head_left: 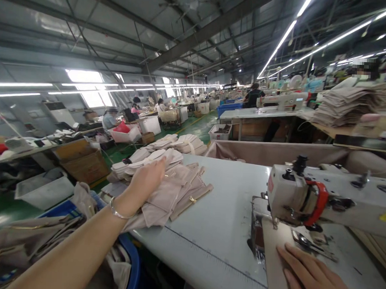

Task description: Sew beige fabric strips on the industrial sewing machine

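My left hand [147,179] reaches out to the left and rests on a heap of beige fabric pieces [177,191] lying on the pale grey sewing table [221,219]; its fingers curl over the top piece. My right hand [315,278] lies flat, fingers stretched, on a beige fabric piece [273,256] at the table's near edge. That piece sits under the head of a white sewing machine [307,193] with a red part on it. More stacked beige pieces [167,149] lie beyond the heap.
A blue bin [129,253] with fabric stands at the lower left. Cardboard boxes [82,160] and white trays sit on the left. A tall stack of fabric [347,105] is at the right. Other workers sit at distant sewing tables [262,111].
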Motion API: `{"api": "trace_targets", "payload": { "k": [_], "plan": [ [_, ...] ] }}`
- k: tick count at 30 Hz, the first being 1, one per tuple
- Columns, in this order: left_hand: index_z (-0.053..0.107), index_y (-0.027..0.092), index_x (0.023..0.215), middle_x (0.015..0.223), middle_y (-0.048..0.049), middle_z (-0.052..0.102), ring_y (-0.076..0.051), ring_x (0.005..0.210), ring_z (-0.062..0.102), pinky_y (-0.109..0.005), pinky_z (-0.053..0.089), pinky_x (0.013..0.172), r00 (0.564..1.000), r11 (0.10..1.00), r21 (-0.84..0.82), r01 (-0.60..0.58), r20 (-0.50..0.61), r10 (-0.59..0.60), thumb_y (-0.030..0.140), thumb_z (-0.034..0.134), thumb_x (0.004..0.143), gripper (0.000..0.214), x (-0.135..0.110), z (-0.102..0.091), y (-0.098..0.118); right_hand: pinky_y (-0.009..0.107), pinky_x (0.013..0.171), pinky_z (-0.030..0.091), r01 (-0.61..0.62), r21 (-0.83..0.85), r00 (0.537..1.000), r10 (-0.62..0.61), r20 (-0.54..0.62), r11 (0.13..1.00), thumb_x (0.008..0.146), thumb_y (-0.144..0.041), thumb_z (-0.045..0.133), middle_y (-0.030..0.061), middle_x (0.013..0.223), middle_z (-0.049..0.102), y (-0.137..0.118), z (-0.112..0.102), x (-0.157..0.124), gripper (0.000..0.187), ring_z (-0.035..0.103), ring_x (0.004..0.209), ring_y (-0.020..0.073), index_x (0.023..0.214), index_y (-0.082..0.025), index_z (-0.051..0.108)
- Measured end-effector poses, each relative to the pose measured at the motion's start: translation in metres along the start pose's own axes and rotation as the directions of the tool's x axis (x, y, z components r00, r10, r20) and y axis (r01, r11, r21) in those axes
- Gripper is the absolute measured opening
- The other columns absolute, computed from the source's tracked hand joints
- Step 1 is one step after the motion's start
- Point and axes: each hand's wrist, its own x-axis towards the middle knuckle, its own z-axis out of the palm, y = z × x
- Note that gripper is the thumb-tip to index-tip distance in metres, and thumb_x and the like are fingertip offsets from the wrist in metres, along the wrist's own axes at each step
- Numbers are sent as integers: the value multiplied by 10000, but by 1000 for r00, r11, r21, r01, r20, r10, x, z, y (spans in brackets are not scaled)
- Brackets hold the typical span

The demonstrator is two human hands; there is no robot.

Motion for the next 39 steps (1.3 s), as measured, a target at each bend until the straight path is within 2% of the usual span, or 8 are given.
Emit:
{"api": "trace_targets", "payload": {
  "k": [3, 7, 10, 14, 19, 21, 27, 39],
  "plan": [
    [425, 168, 1437, 1213, -137, 632, -306, 1132, 598, -430, 413, 1017, 981, 986, -39, -164, 101, 168, 270, 379, 985, 465, -12, 18, 63, 469, 899, 524, -49, 36, 994, 45, 96, 998, 946, -298, 436, 62, 1224, 611, -4, -19, 21, 356, 587, 1085, 284, 1248, -278, 625],
    [630, 223, 1202, 1092, -76, 682, -237, 1036, 635, -332, 475, 947, 819, 864, -211, -457, 280, 502, 338, 408, 1002, 320, -43, 85, 130, 453, 925, 492, -95, 74, 978, 80, 191, 993, 948, -182, 426, 87, 1143, 600, -5, -29, 42, 347, 570, 1048, 265, 1232, -240, 617],
    [531, 179, 1295, 1274, -134, 586, -279, 1212, 526, -406, 400, 1052, 825, 843, -154, -515, 178, 536, 321, 537, 948, 375, -48, 125, 143, 466, 940, 464, -116, 63, 979, 103, 177, 991, 939, -174, 457, 103, 1212, 552, -7, -27, 43, 383, 541, 1069, 276, 1300, -232, 571],
    [535, 180, 1199, 1197, -119, 598, -274, 1152, 545, -414, 416, 1031, 840, 857, -205, -473, 190, 509, 356, 642, 861, 396, -35, 134, 145, 468, 954, 436, -144, 60, 974, 130, 186, 988, 923, -148, 471, 101, 1251, 531, -12, -30, 41, 407, 517, 1091, 283, 1311, -232, 560],
    [525, 199, 1224, 1313, -113, 546, -268, 1325, 408, -501, 193, 1170, 715, 734, -256, -629, 181, 676, 121, 502, 866, 367, -33, 130, 170, 451, 948, 424, -190, 115, 965, 164, 206, 975, 927, -146, 473, 89, 1239, 542, -18, -39, 47, 396, 503, 1086, 281, 1302, -236, 560],
    [553, 198, 1173, 1190, -104, 596, -256, 1212, 493, -490, 279, 1121, 688, 712, -282, -642, 196, 698, 137, 460, 918, 278, -37, 133, 181, 453, 961, 412, -206, 125, 962, 177, 210, 971, 931, -140, 462, 89, 1247, 541, -19, -41, 49, 400, 494, 1096, 285, 1308, -233, 557],
    [602, 191, 940, 978, -41, 615, -202, 920, 578, -323, 468, 832, 785, 742, -528, -414, 206, 584, 223, 562, 916, 56, -42, 138, 198, 455, 961, 400, -245, 120, 952, 216, 215, 962, 928, -131, 476, 111, 1229, 556, -22, -40, 49, 384, 488, 1080, 289, 1306, -159, 539],
    [679, 162, 793, 763, -21, 682, -189, 717, 629, -272, 468, 634, 811, 735, -659, -162, 335, 479, 220, 681, 798, 58, -33, 147, 245, 450, 951, 394, -283, 144, 934, 239, 266, 948, 921, -124, 515, 116, 1211, 549, -23, -45, 52, 427, 472, 1075, 289, 1348, -135, 498]
  ]
}}
